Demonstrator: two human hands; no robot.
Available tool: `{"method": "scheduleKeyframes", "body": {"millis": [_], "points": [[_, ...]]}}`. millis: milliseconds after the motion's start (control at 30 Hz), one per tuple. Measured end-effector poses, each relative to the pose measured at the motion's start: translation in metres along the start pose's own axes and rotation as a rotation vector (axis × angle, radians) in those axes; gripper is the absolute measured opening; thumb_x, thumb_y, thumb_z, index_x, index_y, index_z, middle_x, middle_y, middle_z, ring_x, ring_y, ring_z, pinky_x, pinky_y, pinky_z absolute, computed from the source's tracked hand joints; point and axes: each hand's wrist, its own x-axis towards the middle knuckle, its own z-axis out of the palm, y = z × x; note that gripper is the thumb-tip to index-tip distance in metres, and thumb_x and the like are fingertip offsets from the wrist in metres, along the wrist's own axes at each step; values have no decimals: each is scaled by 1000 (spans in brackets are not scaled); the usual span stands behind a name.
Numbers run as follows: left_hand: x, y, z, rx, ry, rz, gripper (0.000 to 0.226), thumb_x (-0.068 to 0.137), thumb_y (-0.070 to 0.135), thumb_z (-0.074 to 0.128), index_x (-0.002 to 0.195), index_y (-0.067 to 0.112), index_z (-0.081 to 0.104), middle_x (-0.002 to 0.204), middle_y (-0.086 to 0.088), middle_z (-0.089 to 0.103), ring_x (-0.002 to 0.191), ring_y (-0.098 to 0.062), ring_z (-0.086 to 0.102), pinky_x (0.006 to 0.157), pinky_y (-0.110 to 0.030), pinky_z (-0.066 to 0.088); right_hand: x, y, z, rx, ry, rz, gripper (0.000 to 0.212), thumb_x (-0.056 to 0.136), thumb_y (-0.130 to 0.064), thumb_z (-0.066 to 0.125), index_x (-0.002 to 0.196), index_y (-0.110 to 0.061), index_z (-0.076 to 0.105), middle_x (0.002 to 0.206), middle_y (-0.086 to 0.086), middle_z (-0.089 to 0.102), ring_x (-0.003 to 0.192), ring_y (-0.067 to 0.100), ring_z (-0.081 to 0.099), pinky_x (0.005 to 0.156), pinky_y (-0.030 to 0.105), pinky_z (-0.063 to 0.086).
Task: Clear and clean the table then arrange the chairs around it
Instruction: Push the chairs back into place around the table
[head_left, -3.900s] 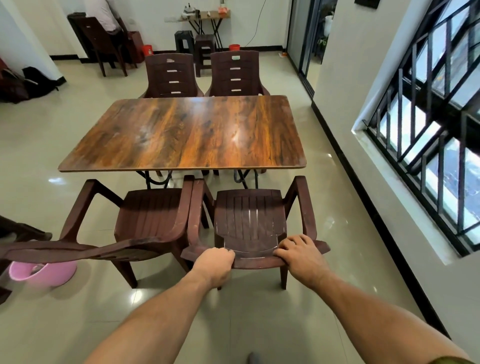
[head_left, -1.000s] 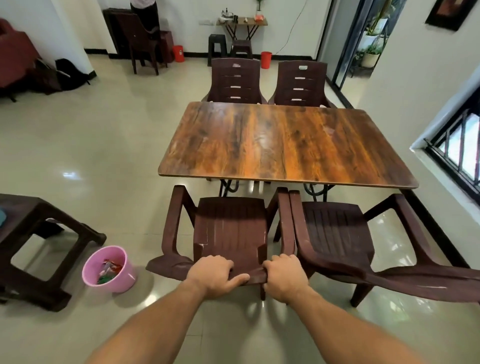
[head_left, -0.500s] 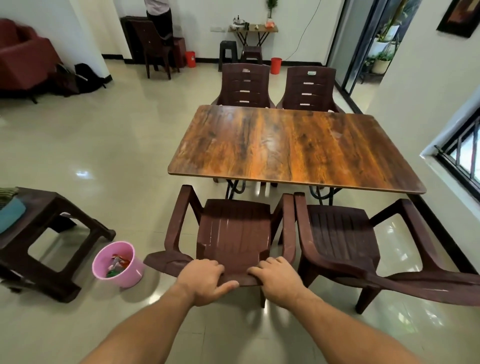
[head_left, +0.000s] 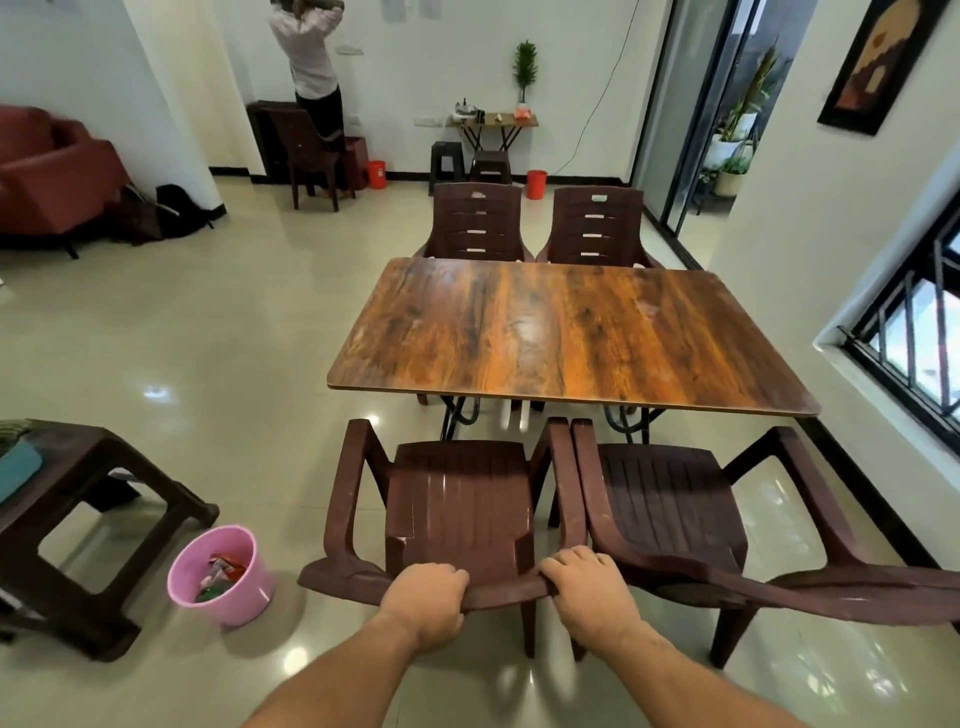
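A bare wooden table (head_left: 561, 332) stands in the middle of the room. Two brown plastic chairs (head_left: 478, 223) (head_left: 597, 228) are tucked in at its far side. On the near side, a brown chair (head_left: 457, 499) faces the table's left half, and a second near chair (head_left: 670, 504) stands touching it on the right. My left hand (head_left: 426, 597) and my right hand (head_left: 587, 582) both grip the top of the near left chair's backrest.
A pink bucket (head_left: 221, 574) with scraps sits on the floor to my left, beside a dark stool (head_left: 78, 530). A wall and barred window (head_left: 914, 343) run close along the right. A person (head_left: 311, 67) stands at the far wall near another chair.
I have shifted from the right near chair to the left near chair. Over the last second that chair has slid slightly closer to the table, with both hands on its backrest.
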Motion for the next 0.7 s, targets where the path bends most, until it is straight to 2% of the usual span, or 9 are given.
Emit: {"method": "scheduleKeyframes", "body": {"millis": [200,367,533,700], "points": [[-16,-3,5,67,4,21,27,95,16,41,118,13,54,122,-12,64,112,-36,60,93,-45,44,-14,-20,12,144,34,35,45,101,-19,36,140,-36,49,139,-13,51,134,15,33,115,37,24],[-13,1,1,95,29,4,29,97,13,38,122,14,52,123,-12,64,113,-36,60,93,-44,43,-8,-16,4,117,8,35,48,99,-13,40,143,-34,46,143,-4,45,140,21,27,121,44,16],[-12,9,8,96,59,-41,36,98,8,38,130,15,51,126,-10,63,117,-33,60,96,-43,43,-11,-10,2,106,-12,72,46,101,-14,41,145,-29,44,144,0,44,138,23,30,115,38,30],[-8,5,11,90,66,-1,33,98,10,39,128,15,51,125,-11,62,116,-34,59,96,-45,43,-15,-18,10,112,57,131,47,100,-10,38,143,-28,44,143,0,44,137,24,29,112,38,32]]}}
